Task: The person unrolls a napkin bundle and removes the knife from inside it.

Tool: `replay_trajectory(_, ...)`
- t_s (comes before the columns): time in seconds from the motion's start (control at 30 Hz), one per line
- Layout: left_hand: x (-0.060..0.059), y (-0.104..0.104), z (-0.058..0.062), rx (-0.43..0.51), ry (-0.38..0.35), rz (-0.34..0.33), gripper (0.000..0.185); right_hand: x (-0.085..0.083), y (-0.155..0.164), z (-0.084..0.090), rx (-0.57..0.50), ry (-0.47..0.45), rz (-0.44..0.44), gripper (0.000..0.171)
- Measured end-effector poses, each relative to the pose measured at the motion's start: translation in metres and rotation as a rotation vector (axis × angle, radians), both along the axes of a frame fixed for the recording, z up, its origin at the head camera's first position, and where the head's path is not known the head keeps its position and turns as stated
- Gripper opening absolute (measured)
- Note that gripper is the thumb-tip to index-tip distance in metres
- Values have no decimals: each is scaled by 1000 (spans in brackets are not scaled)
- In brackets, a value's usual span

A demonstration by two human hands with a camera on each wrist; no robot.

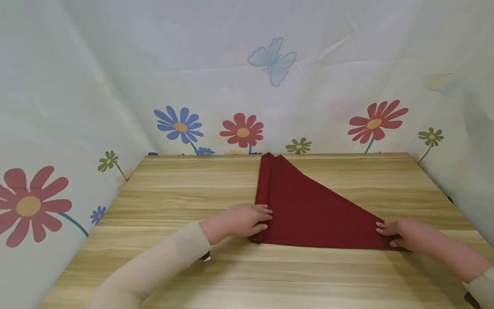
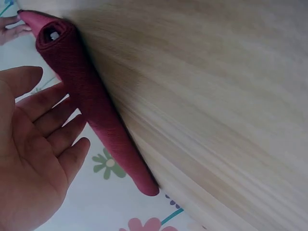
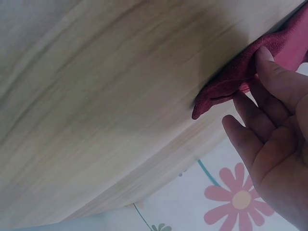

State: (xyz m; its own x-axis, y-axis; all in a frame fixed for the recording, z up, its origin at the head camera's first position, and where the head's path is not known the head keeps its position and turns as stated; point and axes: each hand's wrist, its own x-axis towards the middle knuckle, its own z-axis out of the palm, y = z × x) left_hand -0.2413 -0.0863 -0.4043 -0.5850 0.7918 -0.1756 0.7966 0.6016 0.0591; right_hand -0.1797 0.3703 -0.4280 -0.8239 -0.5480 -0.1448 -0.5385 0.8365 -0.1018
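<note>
We see a dark red cloth [image 1: 308, 210] folded into a soft triangle, flat on the wood-grain table [image 1: 173, 184]. Our left hand [image 1: 241, 219] rests with straight fingers on its left corner, our right hand [image 1: 403, 234] likewise on the right point — neither grips. A flowered curtain [image 1: 239, 86] rings the table; the wrist views blur it.

The folded cloth [image 1: 308, 210] lies on the table [image 1: 173, 193], its point toward the backdrop [image 1: 247, 86] behind (hands at the near corners).
</note>
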Motion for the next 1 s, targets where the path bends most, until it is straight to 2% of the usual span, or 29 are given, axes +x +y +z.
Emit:
replay_trajectory(0.23,-3,-1,-4,2,16,-13,38,3,1,0,-9,-16,-51,43)
replay_trajectory(0.37,-3,-7,-5,17,0,3,38,3,3,-1,-5,-2,-39,43)
replay_trajectory(0.6,0,-19,-1,54,0,44,38,2,4,0,-22,17,-9,40)
replay_trajectory(1.0,0,-32,3,66,39,42,39,2,3,2,-17,-16,-40,41)
